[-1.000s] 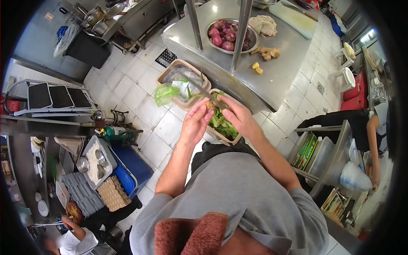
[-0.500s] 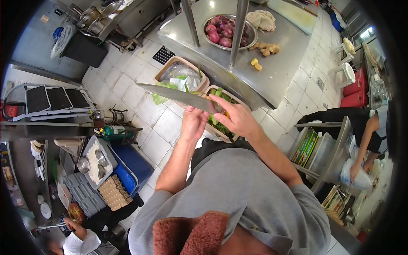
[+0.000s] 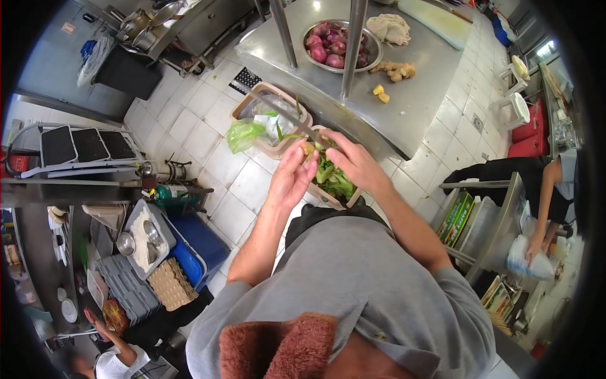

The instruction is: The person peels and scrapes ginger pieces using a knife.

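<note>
My left hand (image 3: 293, 172) pinches a small piece of ginger (image 3: 308, 148) between thumb and fingers. My right hand (image 3: 355, 165) is closed on a large knife (image 3: 278, 108), whose blade points up and to the left, seen nearly edge-on, beside the ginger. Below both hands is a bin (image 3: 328, 199) of green leafy scraps (image 3: 333, 180). A second bin (image 3: 273, 151) with plastic bags stands left of it, and a green bag (image 3: 243, 135) hangs over its edge.
On the steel table (image 3: 410, 120) are a bowl of red onions (image 3: 328, 50), ginger root (image 3: 398, 71), cut yellow pieces (image 3: 380, 93), a cloth (image 3: 388, 30) and a cutting board (image 3: 435, 22). People work at the lower left (image 3: 117, 357) and the right (image 3: 544, 208).
The knife blade has turned from showing its broad side to nearly edge-on, its tip swinging upward. My left hand has rotated, bringing the ginger into view. The lower-left person's arm has moved.
</note>
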The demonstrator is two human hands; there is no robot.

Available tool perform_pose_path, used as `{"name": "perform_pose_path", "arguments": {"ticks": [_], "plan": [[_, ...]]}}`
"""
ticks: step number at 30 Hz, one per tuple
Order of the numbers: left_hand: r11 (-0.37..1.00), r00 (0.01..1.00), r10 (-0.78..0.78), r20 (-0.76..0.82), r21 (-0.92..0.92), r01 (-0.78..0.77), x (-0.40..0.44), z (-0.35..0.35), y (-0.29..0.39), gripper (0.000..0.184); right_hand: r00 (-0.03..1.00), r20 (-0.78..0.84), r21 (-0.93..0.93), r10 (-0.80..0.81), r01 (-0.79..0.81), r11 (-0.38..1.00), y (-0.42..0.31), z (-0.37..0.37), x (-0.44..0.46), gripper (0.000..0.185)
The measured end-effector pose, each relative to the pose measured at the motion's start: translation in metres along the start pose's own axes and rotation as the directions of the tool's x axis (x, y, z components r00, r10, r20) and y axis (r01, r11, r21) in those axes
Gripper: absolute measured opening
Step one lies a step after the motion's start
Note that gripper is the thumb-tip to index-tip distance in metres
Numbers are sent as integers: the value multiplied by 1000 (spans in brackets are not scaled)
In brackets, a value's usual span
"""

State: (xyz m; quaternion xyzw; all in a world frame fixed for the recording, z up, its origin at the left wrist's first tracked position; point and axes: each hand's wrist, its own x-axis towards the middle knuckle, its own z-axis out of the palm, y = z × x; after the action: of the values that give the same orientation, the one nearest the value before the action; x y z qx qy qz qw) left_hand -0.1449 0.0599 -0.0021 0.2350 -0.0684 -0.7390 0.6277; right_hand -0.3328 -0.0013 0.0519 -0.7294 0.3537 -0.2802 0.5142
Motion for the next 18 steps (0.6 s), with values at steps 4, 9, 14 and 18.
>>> {"name": "perform_pose_path", "arguments": {"ticks": [4, 9, 14, 18], "plan": [[999, 999, 39, 14, 33, -39, 0, 6, -2, 28, 993, 95, -97, -70, 79, 992, -19, -1, -6, 55], [994, 995, 100, -10, 37, -99, -1, 16, -8, 25, 981, 70, -98, -180, 186, 978, -19, -1, -9, 56], [987, 988, 158, -5, 37, -157, -4, 26, -10, 22, 972, 54, -158, -228, 233, 960, -22, -4, -13, 57], [977, 978, 206, -33, 64, -204, -7, 31, -9, 21, 975, 89, -204, -205, 219, 954, -22, -6, -13, 57]]}}
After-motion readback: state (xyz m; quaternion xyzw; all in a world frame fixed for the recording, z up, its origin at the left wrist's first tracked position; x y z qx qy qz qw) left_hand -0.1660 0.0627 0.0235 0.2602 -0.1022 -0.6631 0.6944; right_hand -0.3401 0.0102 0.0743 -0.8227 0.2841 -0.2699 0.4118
